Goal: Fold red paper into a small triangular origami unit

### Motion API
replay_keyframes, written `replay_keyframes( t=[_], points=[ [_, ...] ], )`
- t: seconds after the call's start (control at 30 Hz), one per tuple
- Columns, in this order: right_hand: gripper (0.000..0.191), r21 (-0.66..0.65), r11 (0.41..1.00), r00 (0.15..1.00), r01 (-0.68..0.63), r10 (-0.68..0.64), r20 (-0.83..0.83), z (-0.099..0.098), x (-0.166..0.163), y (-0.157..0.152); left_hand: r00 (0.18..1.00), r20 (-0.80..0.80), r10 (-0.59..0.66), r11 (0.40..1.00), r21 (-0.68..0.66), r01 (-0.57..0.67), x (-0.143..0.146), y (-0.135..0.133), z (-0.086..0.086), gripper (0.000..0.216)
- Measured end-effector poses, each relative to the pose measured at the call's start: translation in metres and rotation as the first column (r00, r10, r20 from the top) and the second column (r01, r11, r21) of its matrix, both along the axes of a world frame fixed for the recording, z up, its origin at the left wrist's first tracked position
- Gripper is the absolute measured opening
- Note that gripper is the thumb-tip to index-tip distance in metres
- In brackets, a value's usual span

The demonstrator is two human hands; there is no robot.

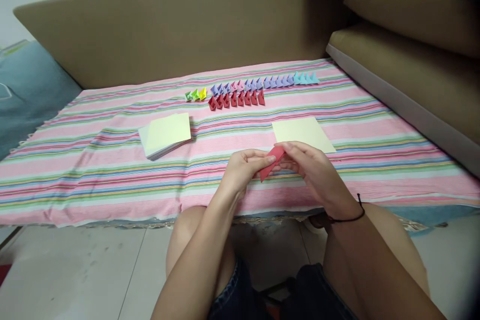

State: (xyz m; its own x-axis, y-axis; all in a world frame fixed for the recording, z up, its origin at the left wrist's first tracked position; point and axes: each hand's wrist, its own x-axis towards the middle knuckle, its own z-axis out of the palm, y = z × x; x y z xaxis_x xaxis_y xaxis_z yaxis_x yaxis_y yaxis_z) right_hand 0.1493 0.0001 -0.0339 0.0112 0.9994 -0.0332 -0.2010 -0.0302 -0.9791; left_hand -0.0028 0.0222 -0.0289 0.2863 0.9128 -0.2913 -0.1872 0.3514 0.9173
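- The person's knees and dark shorts (240, 295) occupy the near edge of the view, above a pale tiled floor (75, 270).
- The left hand (243, 167) and the right hand (315, 170) meet just above the near edge of the bed; a dark band (350, 217) circles the right wrist.
- Both hands are pinched onto a folded red paper strip (272, 161): the left fingertips grip its lower left part, the right fingertips its upper right end. The strip tilts, lower end toward the person, and is held clear of the cloth.
- A striped cloth (93, 180) in pink, green and blue covers the bed surface.
- A single pale yellow sheet (302, 132) lies flat on the cloth just beyond the right hand.
- A stack of pale paper sheets (165, 135) lies to the left, well apart from the hands.
- Farther back, folded paper pieces stand in two rows: a short red row (236, 99) in front, and a longer row (255, 85) behind it running from green and yellow on the left through purple and pink to light blue on the right.
- No container is in view; all paper rests directly on the cloth.
- A tan padded headboard (187, 25) closes the far side; tan cushions (405, 60) lie at the right.
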Motion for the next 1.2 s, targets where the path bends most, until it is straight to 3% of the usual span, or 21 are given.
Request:
replay_keyframes(
  t=[0.17,0.3,0.5,0.67,0.87,0.97,1.1,1.2],
  points=[
    [0.017,0.063,0.995,0.992,0.077,-0.082,0.094,-0.005,0.002,0.001,0.997,-0.008,-0.080,0.995,0.054,0.081,0.003,-0.003,-0.002,0.035],
    [0.020,0.106,0.991,0.989,0.079,-0.091,0.117,-0.009,0.008,0.002,0.991,-0.113,-0.076,0.974,0.203,0.098,0.002,-0.003,-0.004,0.030],
    [0.017,0.166,0.986,0.958,0.014,-0.060,0.281,-0.003,0.009,-0.003,0.949,-0.314,0.012,0.829,0.534,0.166,-0.001,-0.003,-0.005,0.020],
    [0.005,0.286,0.955,0.918,0.084,-0.186,0.352,0.005,0.007,-0.008,0.930,-0.364,0.045,0.780,0.595,0.195,-0.004,-0.002,-0.002,0.014],
    [0.013,0.166,0.985,0.976,-0.037,0.000,0.216,0.000,0.003,-0.004,0.841,-0.522,0.144,0.705,0.650,0.283,-0.009,-0.003,0.001,0.015],
    [0.014,0.176,0.984,0.962,-0.035,-0.015,0.274,0.000,0.001,-0.002,0.854,-0.502,0.133,0.740,0.624,0.252,-0.009,-0.004,0.003,0.015],
    [0.013,0.309,0.948,0.884,0.079,-0.210,0.418,0.002,0.000,-0.001,0.957,-0.291,0.015,0.897,0.427,0.116,-0.008,0.000,0.005,0.022],
    [0.016,0.262,0.962,0.911,0.074,-0.172,0.374,-0.002,0.002,0.002,0.976,-0.220,-0.009,0.937,0.339,0.085,-0.009,0.002,0.005,0.027]
  ],
)
